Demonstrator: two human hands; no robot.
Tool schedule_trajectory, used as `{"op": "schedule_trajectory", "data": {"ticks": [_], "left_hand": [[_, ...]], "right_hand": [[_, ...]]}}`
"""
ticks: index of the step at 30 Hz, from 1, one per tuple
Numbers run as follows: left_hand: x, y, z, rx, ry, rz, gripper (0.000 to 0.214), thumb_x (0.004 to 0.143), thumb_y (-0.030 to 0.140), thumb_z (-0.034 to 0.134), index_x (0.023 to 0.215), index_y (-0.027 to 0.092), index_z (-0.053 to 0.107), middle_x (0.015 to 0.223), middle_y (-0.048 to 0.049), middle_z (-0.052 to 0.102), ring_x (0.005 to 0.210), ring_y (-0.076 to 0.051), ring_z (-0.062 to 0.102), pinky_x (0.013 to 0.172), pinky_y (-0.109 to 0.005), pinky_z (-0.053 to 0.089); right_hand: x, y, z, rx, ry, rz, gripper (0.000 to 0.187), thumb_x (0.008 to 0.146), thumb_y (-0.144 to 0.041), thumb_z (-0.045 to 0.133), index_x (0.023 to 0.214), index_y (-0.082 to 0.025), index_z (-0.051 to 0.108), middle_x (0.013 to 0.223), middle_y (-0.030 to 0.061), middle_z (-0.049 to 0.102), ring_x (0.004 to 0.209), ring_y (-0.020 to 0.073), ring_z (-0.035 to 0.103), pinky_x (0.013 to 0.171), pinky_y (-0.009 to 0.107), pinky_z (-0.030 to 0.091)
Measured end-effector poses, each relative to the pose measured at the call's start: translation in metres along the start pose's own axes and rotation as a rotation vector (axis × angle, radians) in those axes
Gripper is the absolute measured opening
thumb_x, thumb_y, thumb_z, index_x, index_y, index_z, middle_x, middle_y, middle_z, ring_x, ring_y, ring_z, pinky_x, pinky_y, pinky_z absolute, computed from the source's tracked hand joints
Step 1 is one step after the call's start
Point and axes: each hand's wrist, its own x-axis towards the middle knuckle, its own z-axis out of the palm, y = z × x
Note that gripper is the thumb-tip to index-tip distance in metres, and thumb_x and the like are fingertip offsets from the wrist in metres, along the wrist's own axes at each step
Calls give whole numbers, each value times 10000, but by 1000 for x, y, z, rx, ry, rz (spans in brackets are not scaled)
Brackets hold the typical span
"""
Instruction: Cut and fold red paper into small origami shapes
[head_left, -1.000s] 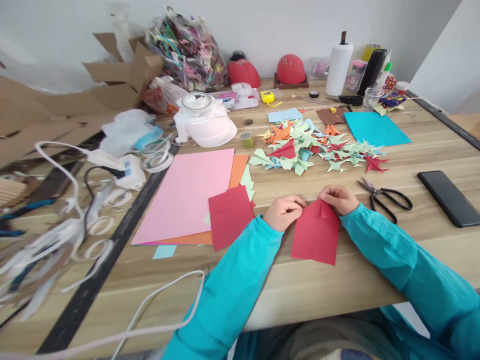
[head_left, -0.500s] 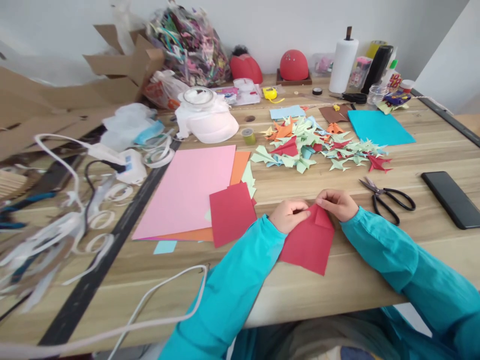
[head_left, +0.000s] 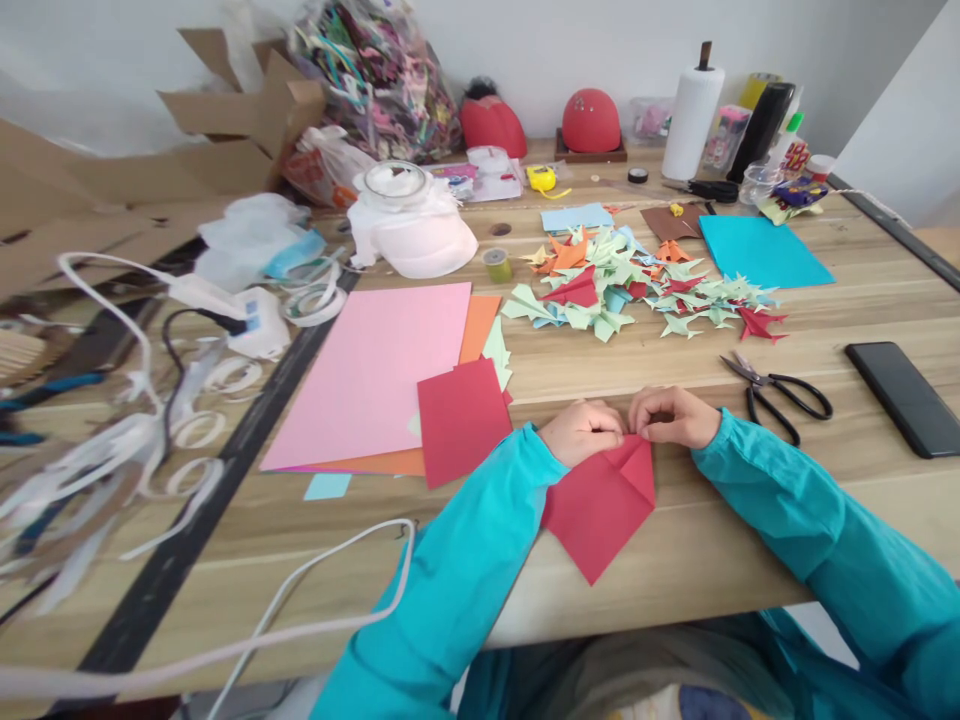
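Observation:
A red sheet of paper (head_left: 600, 505) lies before me, partly folded at its far edge, with one corner pointing toward me. My left hand (head_left: 585, 430) pinches that far edge from the left, fingers closed. Close beside it, my right hand (head_left: 671, 415) grips the same edge between thumb and fingers. A small folded flap shows just below the right fingertips. Left of my hands, another red sheet (head_left: 465, 420) rests partly over a large pink sheet (head_left: 382, 370). Beyond my hands is a heap of folded paper shapes (head_left: 600, 285), mostly pale green with some red and orange.
Black-handled scissors (head_left: 776, 390) and a dark phone (head_left: 904, 395) lie to the right. A turquoise sheet (head_left: 765, 250) is farther back. White cables and paper strips (head_left: 199, 430) clutter the left side. A white cord (head_left: 300, 575) passes near my left sleeve.
The red paper has been turned so that a corner points toward me. Both hands have shifted slightly nearer on its far edge, the right one closer to the left. The view has tilted a little.

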Motion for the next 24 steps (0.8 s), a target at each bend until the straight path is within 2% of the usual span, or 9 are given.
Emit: {"op": "schedule_trajectory", "data": {"ticks": [3,7,10,14,17,21,24], "left_hand": [[-1,0,-3,-109,-9,-7,193,718,201,514,547,154,591,745,-38,642,757,-150,550,771,-277,420],[-2,0,-5,-256,16,-66,180,699,205,528,542,137,585,764,-42,624,746,-141,554,752,-261,430],[-2,0,-5,-290,20,-77,175,699,217,535,556,133,591,751,-38,613,739,-138,545,747,-257,425],[-2,0,-4,-296,16,-75,176,701,225,543,559,135,599,734,-35,605,738,-140,540,751,-259,418],[-2,-1,-4,-316,21,-80,175,688,228,553,548,134,600,737,-37,601,733,-140,538,745,-259,413],[-2,-4,-3,-385,127,-121,187,698,268,551,585,129,607,742,-32,594,719,-135,527,722,-259,403],[-3,-5,-2,-387,205,-144,219,718,308,545,607,127,602,724,-25,581,704,-132,516,696,-258,397]], "right_hand": [[-2,4,-4,71,-6,20,208,735,-291,595,577,-156,587,692,43,612,671,145,553,701,315,443],[-3,4,-8,202,9,133,254,732,-366,615,612,-143,589,713,51,611,678,147,553,685,308,443],[-2,2,-3,173,42,195,248,744,-380,610,704,-136,606,730,51,612,698,151,552,689,309,441],[0,1,2,34,14,106,215,740,-344,629,683,-137,620,726,53,615,710,151,546,732,316,428],[0,2,-1,122,5,110,254,738,-367,631,627,-141,603,714,47,605,698,144,541,723,307,427],[-2,2,-3,281,103,243,325,713,-452,638,640,-142,576,691,22,578,663,131,516,670,284,414],[-3,2,0,275,114,291,351,730,-486,607,673,-143,560,650,-1,538,618,116,477,617,265,388]]}}
